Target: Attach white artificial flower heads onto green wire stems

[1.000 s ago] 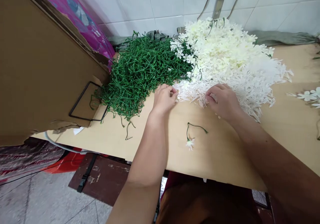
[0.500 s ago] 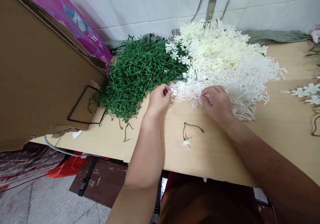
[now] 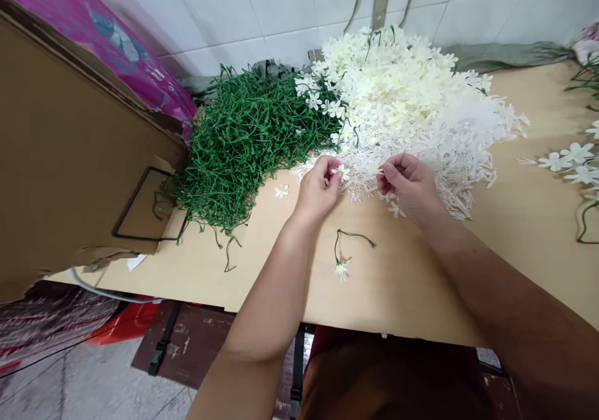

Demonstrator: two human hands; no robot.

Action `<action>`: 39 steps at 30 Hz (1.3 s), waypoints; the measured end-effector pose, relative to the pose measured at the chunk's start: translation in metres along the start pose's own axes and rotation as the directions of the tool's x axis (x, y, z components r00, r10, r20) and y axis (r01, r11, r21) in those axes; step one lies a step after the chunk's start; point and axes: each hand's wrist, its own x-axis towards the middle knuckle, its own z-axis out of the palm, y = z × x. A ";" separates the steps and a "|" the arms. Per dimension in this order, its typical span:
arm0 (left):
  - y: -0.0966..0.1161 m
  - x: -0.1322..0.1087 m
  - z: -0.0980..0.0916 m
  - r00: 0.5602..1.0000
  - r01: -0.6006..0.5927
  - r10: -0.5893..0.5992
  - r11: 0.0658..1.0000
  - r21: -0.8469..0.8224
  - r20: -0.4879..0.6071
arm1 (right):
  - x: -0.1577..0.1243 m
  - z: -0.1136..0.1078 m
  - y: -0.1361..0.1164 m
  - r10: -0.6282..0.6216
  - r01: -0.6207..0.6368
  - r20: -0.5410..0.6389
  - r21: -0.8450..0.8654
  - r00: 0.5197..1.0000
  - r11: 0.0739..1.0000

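Observation:
A small white artificial flower (image 3: 344, 172) is pinched between the thumb and index finger of my left hand (image 3: 319, 188). Just to its right, my right hand (image 3: 408, 186) is closed in a pinch on a thin white stamen piece (image 3: 380, 170). Both hands are over the front edge of a pile of thin white stamen pieces (image 3: 463, 136). One loose white flower (image 3: 281, 191) lies left of my left hand, another (image 3: 397, 210) below my right fingers. Nearer my body lies a green stem with a white flower (image 3: 341, 270) on its end.
Left of the hands is a heap of green plastic stems (image 3: 248, 139). Behind them rises a mound of cream-white flowers (image 3: 397, 83). A cardboard box (image 3: 75, 151) stands at the left, with a black wire frame (image 3: 135, 205) against it. More flowers (image 3: 580, 164) lie at the right.
My left hand has moved right, closer to my right hand. My right hand has lifted slightly from the white pile with a thin piece. Loose flowers now show on the table beside both hands.

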 end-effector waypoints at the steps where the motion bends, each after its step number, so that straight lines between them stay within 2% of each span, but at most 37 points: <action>1: 0.003 -0.001 0.002 1.000 -0.006 0.006 1.000 -0.029 0.009 | 0.000 0.000 0.000 0.011 -0.011 0.017 0.018 1.000 1.000; 3: 0.008 -0.002 0.005 0.999 0.007 -0.003 0.995 -0.100 0.037 | -0.001 0.002 0.000 0.024 -0.025 0.054 0.025 0.998 0.999; 9: 0.017 -0.004 0.014 0.987 0.139 -0.113 0.954 -0.266 0.110 | -0.003 0.004 -0.003 0.011 -0.010 0.115 -0.003 0.993 1.000; 13: 0.016 -0.004 0.018 0.981 0.191 -0.170 0.931 -0.310 0.095 | -0.008 0.010 -0.003 -0.092 0.100 0.073 -0.109 0.993 0.989; 19: 0.014 -0.003 0.016 0.981 0.193 -0.187 0.927 -0.322 0.050 | -0.013 0.016 0.003 -0.244 0.242 0.039 -0.351 0.969 0.905; 21: 0.012 -0.002 0.017 0.979 0.202 -0.197 0.918 -0.342 0.048 | -0.012 0.014 0.004 -0.301 0.273 -0.005 -0.412 0.954 0.869; 24: 0.010 -0.002 0.019 0.976 0.218 -0.213 0.907 -0.361 0.054 | -0.011 0.011 0.003 -0.445 0.337 -0.076 -0.544 0.893 0.768; 26: 0.010 -0.004 0.020 0.978 0.207 -0.202 0.915 -0.347 0.051 | -0.013 0.011 0.001 -0.499 0.374 -0.056 -0.590 0.865 0.716; 27: 0.011 -0.005 0.020 0.982 0.190 -0.185 0.927 -0.325 0.045 | -0.014 0.012 0.000 -0.487 0.385 -0.027 -0.575 0.873 0.722; 29: 0.014 -0.007 0.019 0.992 0.123 -0.122 0.964 -0.235 0.018 | -0.017 0.015 -0.001 -0.389 0.359 0.036 -0.472 0.920 0.805; 32: 0.019 -0.010 0.015 0.999 -0.034 0.033 0.999 -0.026 -0.018 | -0.019 0.021 -0.002 -0.186 0.201 0.084 -0.267 0.979 0.942; 35: 0.022 -0.012 0.012 0.986 -0.165 0.169 0.977 0.138 -0.012 | -0.019 0.023 -0.004 -0.047 0.055 0.052 -0.152 0.998 0.987; 39: 0.023 -0.013 0.011 0.970 -0.234 0.243 0.938 0.255 -0.003 | -0.017 0.024 -0.009 0.085 -0.083 0.030 -0.044 0.996 0.996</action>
